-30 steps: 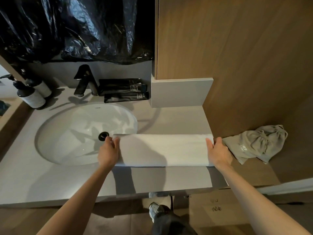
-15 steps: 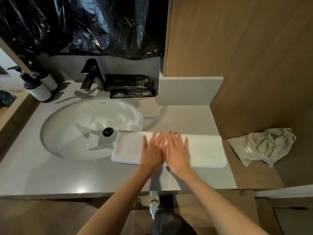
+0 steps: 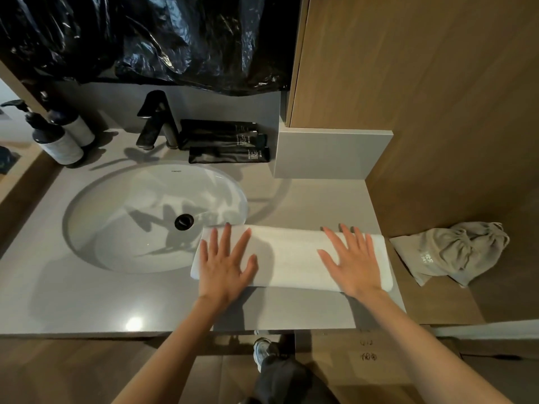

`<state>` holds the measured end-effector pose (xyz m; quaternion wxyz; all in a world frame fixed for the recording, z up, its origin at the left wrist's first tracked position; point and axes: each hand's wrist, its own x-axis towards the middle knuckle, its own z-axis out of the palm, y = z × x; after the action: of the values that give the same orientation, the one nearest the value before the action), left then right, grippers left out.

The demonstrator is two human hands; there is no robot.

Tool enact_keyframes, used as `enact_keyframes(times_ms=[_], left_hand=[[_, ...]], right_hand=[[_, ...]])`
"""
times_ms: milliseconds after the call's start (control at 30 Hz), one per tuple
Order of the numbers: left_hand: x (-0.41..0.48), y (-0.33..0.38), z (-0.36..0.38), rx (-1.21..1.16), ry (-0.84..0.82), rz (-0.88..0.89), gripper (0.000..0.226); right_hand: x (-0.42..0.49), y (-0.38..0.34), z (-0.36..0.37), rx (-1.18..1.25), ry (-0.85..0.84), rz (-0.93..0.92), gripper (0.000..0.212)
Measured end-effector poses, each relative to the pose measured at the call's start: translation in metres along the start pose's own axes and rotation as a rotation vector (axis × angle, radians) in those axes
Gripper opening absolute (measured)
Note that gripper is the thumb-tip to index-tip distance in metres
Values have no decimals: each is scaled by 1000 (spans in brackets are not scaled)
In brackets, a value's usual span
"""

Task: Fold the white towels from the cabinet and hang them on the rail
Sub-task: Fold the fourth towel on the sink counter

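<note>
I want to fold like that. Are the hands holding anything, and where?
Nothing is gripped. The left hand and right hand lie flat, fingers straight, pressing on top of the folded white cloth towel, one near each end.

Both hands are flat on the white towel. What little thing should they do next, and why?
Probably curl the fingers under the two ends and lift it. The white towel already lies as a neat long strip on the counter, the left hand and right hand press flat near its ends, and no wrinkles show. The rail is out of view.
</note>
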<state>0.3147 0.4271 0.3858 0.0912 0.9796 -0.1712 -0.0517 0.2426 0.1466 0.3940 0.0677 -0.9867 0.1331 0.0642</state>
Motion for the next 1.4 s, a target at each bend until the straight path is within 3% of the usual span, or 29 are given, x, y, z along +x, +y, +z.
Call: enact_keyframes(times_ms=[367, 667, 800, 933, 1100, 1167, 1200, 1267, 1400], left_hand=[[-26, -12, 1, -15, 6, 49, 70], [-56, -16, -6, -59, -13, 80, 72], [-63, -18, -6, -70, 26, 99, 60], [-78, -19, -3, -42, 24, 45, 57], [-96, -8, -16, 31, -39, -35, 49], [-90, -2, -18, 71, 65, -7, 41], [-83, 2, -19, 80, 91, 19, 42], [-69, 10, -18, 115, -17, 63, 56], [-51, 4, -4, 43, -94, 16, 72]], right_hand=[[-40, 6, 5, -4, 21, 4, 60], [-71, 11, 4, -31, -41, 11, 72], [-70, -22, -13, -73, -17, 54, 59], [-63, -91, -20, 40, -6, -152, 53], [-56, -147, -1, -10, -111, -220, 54], [-58, -150, 7, -14, -122, -203, 55], [-59, -150, 10, -18, -116, -198, 56], [-58, -147, 12, -45, -108, -216, 56], [-56, -118, 15, -43, -102, -274, 59]])
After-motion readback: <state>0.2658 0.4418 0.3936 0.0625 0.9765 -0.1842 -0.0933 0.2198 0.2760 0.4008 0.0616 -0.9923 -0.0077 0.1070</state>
